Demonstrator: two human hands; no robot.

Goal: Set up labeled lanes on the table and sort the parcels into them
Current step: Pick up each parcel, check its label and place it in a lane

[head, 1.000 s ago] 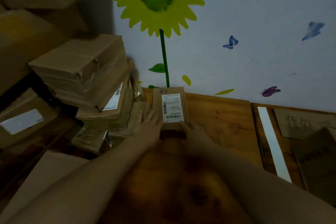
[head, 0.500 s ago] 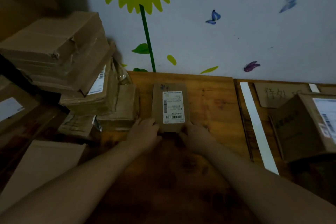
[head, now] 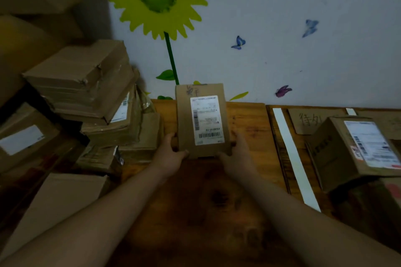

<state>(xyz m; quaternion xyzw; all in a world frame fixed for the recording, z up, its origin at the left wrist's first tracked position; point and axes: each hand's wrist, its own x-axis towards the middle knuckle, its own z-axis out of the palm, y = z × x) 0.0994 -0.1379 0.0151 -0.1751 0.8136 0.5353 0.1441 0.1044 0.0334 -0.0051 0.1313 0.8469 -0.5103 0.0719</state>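
Note:
A small brown cardboard parcel (head: 184,119) with a white shipping label is raised at the centre, its far end tilted up over the wooden table (head: 249,128). My left hand (head: 171,154) grips its near left corner and my right hand (head: 236,156) grips its near right corner. A strip of white tape (head: 293,158) marks a lane border to the right. Past the tape lies a cardboard lane label (head: 308,120) with handwriting, and a larger labelled parcel (head: 338,151) sits in that lane.
A tall stack of cardboard parcels (head: 86,93) crowds the table's left end, with more boxes (head: 23,136) lower left and a flat cardboard sheet (head: 58,204) near me. The painted wall (head: 282,28) closes the table's far side.
The parcel lay flat on the table under my fingertips; now both hands hold its near corners and its far end has risen. The view tilted back up.

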